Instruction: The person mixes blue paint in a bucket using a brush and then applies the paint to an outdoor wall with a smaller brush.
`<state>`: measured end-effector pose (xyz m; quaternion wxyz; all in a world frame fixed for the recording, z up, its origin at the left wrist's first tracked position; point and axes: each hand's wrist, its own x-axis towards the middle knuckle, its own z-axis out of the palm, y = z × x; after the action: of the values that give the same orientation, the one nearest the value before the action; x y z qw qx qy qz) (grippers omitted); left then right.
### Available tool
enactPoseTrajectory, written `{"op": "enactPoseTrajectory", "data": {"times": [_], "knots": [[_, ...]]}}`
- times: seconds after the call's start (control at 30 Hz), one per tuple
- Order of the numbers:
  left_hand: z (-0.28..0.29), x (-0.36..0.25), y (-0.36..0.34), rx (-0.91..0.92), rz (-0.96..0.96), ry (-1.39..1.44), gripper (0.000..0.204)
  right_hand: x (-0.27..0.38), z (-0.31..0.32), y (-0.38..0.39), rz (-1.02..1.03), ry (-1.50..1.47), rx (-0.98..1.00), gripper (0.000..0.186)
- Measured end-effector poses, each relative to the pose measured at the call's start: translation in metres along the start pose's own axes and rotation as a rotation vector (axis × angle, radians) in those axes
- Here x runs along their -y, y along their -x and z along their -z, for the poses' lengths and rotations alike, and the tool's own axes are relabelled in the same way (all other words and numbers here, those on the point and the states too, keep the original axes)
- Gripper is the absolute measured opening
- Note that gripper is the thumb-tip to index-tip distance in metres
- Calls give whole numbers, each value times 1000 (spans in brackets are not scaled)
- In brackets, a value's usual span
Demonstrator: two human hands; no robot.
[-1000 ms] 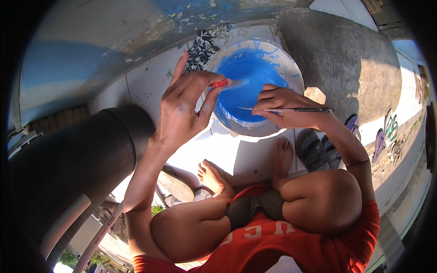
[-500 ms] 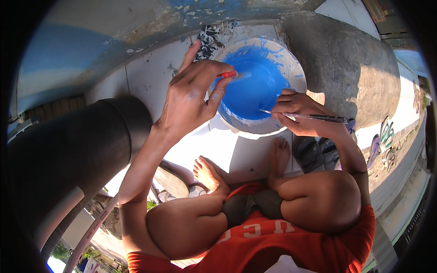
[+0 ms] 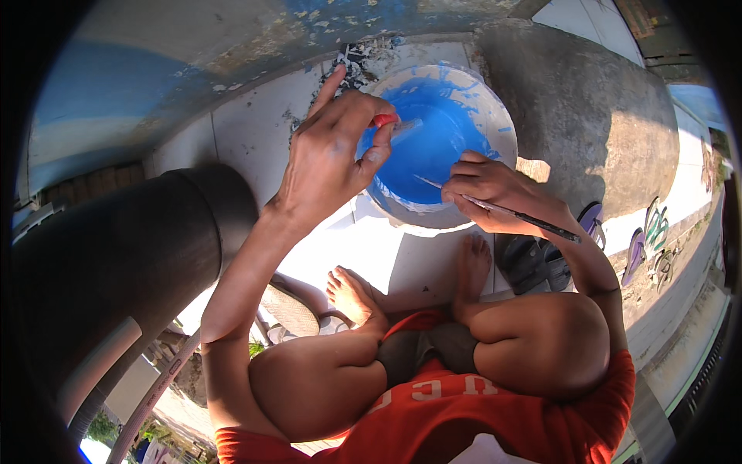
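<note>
A round pail of blue paint (image 3: 506, 131) stands on the tiles in front of me, its pale rim smeared with blue. Over its left side, my left hand (image 3: 328, 147) pinches a small item with a red end and a clear, flat-looking part (image 3: 402, 126) between thumb and fingers; its kind is unclear. The forefinger points up and away. My right hand (image 3: 495, 189) grips a slim paintbrush (image 3: 533, 220) at the pail's near right rim. The thin pale tip hangs over the paint, and the dark handle slants down to the right. Whether the tip touches paint, I cannot tell.
A thick black pipe (image 3: 131, 240) lies at the left. Beyond the pail rises a peeling blue wall (image 3: 193, 85), with paint flakes (image 3: 355, 66) at its foot. A grey concrete block (image 3: 572, 100) stands right. Several sandals (image 3: 635, 251) lie at the right, near my bare feet (image 3: 352, 294).
My right hand has shifted a little left, bringing the brush tip farther over the paint. The left hand has risen slightly, still pinching the red-ended item.
</note>
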<state>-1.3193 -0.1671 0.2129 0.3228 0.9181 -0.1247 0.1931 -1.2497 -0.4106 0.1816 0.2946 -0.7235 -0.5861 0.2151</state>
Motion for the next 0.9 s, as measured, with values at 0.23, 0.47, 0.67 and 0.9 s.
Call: {"op": "enactPoseTrajectory", "data": {"times": [0.23,0.47,0.67,0.9], "knots": [[3,-1,-1,8,-26,-86,26,-7,13,1,-112,180,-23,4],[-4,4,-1,-33,-44,-77,23,-2,-7,-6,90,-75,15,2],[4,-2,-2,-37,4,-77,19,-14,14,-1,-172,236,-16,7],[-1,4,-3,-63,-42,-74,20,-5,-8,-7,13,-89,20,4]]}}
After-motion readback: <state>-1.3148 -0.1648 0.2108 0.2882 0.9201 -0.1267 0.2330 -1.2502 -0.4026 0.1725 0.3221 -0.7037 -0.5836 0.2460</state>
